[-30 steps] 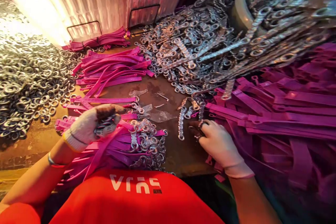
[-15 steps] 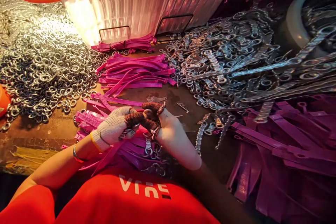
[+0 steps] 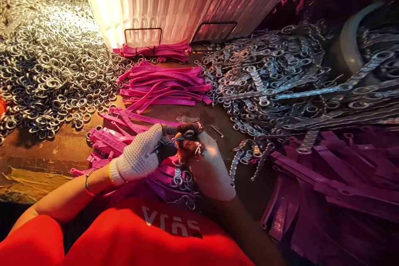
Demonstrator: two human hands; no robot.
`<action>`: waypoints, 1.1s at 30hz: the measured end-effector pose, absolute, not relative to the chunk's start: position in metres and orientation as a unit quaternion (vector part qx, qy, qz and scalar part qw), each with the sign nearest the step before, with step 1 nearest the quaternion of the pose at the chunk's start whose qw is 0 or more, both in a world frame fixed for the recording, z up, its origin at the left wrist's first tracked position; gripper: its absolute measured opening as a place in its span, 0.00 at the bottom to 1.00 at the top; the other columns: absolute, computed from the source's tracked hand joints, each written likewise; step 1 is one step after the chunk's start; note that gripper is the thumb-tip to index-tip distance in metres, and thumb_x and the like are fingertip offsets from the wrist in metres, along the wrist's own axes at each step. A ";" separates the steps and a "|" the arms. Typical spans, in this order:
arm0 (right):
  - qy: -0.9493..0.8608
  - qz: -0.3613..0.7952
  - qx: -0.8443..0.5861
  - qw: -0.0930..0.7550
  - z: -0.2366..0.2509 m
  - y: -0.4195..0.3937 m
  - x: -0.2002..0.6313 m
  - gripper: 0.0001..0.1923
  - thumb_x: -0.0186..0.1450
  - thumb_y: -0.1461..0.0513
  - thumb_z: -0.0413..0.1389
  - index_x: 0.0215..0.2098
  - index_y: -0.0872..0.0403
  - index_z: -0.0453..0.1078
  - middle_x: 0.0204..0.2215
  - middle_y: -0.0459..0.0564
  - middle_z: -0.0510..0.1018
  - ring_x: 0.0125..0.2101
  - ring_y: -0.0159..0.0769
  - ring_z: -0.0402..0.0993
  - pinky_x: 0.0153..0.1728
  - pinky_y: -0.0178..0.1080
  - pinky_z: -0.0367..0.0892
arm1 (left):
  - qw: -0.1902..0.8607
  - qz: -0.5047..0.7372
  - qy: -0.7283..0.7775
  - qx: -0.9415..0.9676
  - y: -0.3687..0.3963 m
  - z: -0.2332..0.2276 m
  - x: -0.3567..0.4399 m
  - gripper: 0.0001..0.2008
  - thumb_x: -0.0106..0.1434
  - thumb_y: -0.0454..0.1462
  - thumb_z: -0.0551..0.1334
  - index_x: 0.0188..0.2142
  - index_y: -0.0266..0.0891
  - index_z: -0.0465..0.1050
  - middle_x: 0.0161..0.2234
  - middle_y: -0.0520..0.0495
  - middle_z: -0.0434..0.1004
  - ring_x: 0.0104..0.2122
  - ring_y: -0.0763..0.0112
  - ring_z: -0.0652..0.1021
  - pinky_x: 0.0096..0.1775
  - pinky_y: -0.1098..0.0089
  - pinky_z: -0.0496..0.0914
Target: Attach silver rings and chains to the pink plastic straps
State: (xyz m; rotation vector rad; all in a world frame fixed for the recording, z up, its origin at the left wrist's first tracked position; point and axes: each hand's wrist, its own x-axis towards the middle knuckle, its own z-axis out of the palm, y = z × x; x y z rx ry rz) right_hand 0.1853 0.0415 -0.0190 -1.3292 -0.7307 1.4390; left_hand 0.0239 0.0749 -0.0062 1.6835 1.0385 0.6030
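Seen from above, 2 gloved hands meet just below the centre of the frame, over a worn brown table. The left hand, in a white dotted knit glove with dark brown fingertips, is closed around a bunch of small silver metal rings and presses against the right hand. The right hand, in a pale glove with brown fingertips, pinches a single silver metal ring between thumb and forefinger, at the very centre of the frame.

Directly under both hands lies a bundle of bright pink flat plastic straps with metal rings fitted at their ends, touching the person's red shirt at the bottom edge.

To the left, a wide heap of loose shiny silver rings fills the upper left of the frame. Above the hands, a second pile of pink straps lies flat, and a third stack rests against a white ribbed plastic wall at the top, beside 2 black wire frames. On the right, a tangled mass of silver metal link strips spreads across the upper right, close beside the right hand. Beneath it, a large heap of purple-pink plastic straps fills the lower right. A grey rounded bin rim shows at the right edge.
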 end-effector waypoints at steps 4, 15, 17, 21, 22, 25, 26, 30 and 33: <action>-0.249 0.627 -0.513 0.530 -0.020 0.050 0.191 0.12 0.53 0.59 0.59 0.34 0.51 0.66 0.21 0.38 0.62 0.18 0.25 0.53 0.17 0.32 0.52 | 0.418 0.226 0.386 0.791 0.073 0.006 0.017 0.21 0.60 0.35 0.61 0.54 0.40 0.77 0.38 0.41 0.79 0.34 0.62 0.77 0.39 0.65 0.70; -0.465 0.594 -0.530 0.387 0.011 0.053 0.204 0.14 0.61 0.57 0.61 0.43 0.52 0.71 0.33 0.44 0.74 0.30 0.31 0.70 0.31 0.35 0.67 | 0.855 0.176 0.367 0.322 0.094 -0.014 0.015 0.24 0.57 0.56 0.65 0.31 0.35 0.72 0.22 0.48 0.73 0.14 0.78 0.67 0.14 0.77 0.55; -0.530 0.563 -0.522 0.359 0.010 0.053 0.203 0.11 0.64 0.58 0.58 0.44 0.52 0.71 0.36 0.46 0.76 0.36 0.35 0.73 0.37 0.37 0.70 | 0.838 0.167 0.362 0.371 0.093 -0.016 0.018 0.20 0.60 0.51 0.66 0.29 0.35 0.71 0.18 0.52 0.69 0.12 0.82 0.63 0.14 0.79 0.54; -0.677 0.373 -0.549 0.318 -0.005 0.046 0.211 0.21 0.65 0.65 0.51 0.56 0.53 0.68 0.47 0.55 0.77 0.46 0.43 0.73 0.49 0.46 0.69 | 0.836 0.175 0.364 0.373 0.092 -0.016 0.019 0.16 0.62 0.47 0.64 0.29 0.36 0.70 0.16 0.57 0.63 0.11 0.83 0.58 0.13 0.79 0.52; -0.712 0.311 -0.556 0.295 -0.009 0.044 0.215 0.25 0.62 0.67 0.52 0.58 0.54 0.67 0.50 0.58 0.76 0.48 0.46 0.72 0.51 0.49 0.68 | 0.839 0.173 0.363 0.365 0.092 -0.017 0.019 0.16 0.62 0.48 0.64 0.30 0.36 0.70 0.16 0.57 0.62 0.11 0.83 0.58 0.13 0.79 0.52; -0.775 0.210 -0.550 0.229 -0.014 0.037 0.225 0.30 0.58 0.69 0.54 0.60 0.56 0.66 0.54 0.63 0.72 0.52 0.52 0.71 0.53 0.53 0.67 | 0.843 0.162 0.356 0.369 0.092 -0.017 0.020 0.17 0.62 0.48 0.63 0.28 0.36 0.69 0.16 0.57 0.62 0.11 0.83 0.57 0.13 0.78 0.51; -0.778 0.209 -0.546 0.229 -0.014 0.036 0.227 0.30 0.59 0.68 0.54 0.60 0.57 0.66 0.54 0.64 0.72 0.52 0.52 0.70 0.54 0.52 0.67 | 0.837 0.163 0.357 0.381 0.092 -0.016 0.021 0.17 0.62 0.48 0.63 0.28 0.36 0.69 0.16 0.57 0.62 0.11 0.83 0.58 0.13 0.78 0.52; -0.740 0.286 -0.539 0.283 -0.009 0.037 0.223 0.21 0.68 0.63 0.50 0.59 0.54 0.66 0.50 0.58 0.77 0.51 0.46 0.73 0.53 0.47 0.68 | 0.794 0.192 0.377 0.437 0.085 -0.008 0.026 0.18 0.64 0.49 0.64 0.30 0.36 0.69 0.17 0.56 0.66 0.13 0.83 0.60 0.16 0.79 0.53; -0.723 0.336 -0.523 0.302 -0.010 0.038 0.217 0.16 0.68 0.64 0.48 0.51 0.53 0.71 0.43 0.54 0.80 0.44 0.42 0.75 0.47 0.41 0.69 | 0.757 0.198 0.386 0.488 0.080 -0.002 0.028 0.18 0.65 0.50 0.63 0.33 0.37 0.69 0.17 0.55 0.68 0.15 0.82 0.63 0.18 0.79 0.55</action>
